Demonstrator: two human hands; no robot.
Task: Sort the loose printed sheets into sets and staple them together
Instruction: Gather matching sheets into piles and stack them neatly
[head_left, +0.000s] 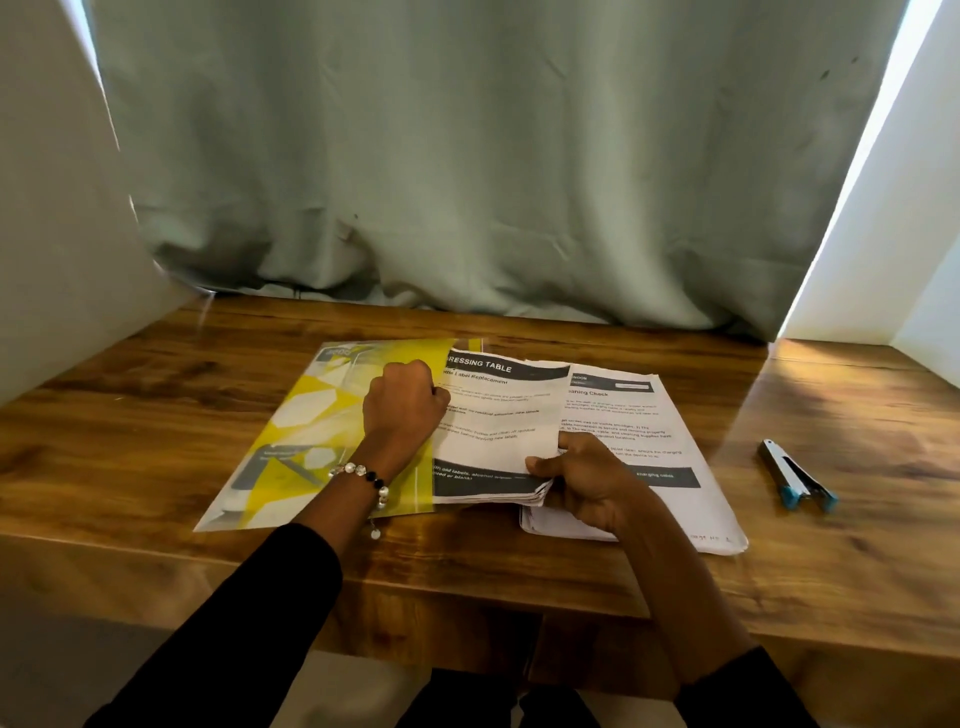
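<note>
1. A brown wood-grain desk (156, 395) carries the papers; a pale green curtain (467, 156) hangs behind its far edge, with white walls on both sides.
2. A yellow-and-white translucent plastic folder (311, 431) lies flat left of the desk's middle, its near corner close to the near edge.
3. A thick stack of white printed sheets (493, 415) with dark header bands lies just right of the folder, its left side tucked under the folder's right edge. The top sheet's heading reads in part "RESSING TABLE".
4. A second pile of white printed sheets (649, 415) lies to the right, partly under the first stack, with its near right corner reaching toward the near edge.
5. The left hand (402, 408) rests on the seam between folder and stack, its fingers curled into a fist; whether they pinch the folder's edge or a sheet cannot be told. A white-and-black bead bracelet (363, 475) circles that wrist above a black sleeve (260, 613).
6. The right hand (582, 478) grips the first stack's near right corner, thumb on top and fingers curled beneath, lifting the sheets slightly.
7. A small grey metal stapler with blue ends (795, 475) lies alone near the desk's right edge, well apart from the papers.
</note>
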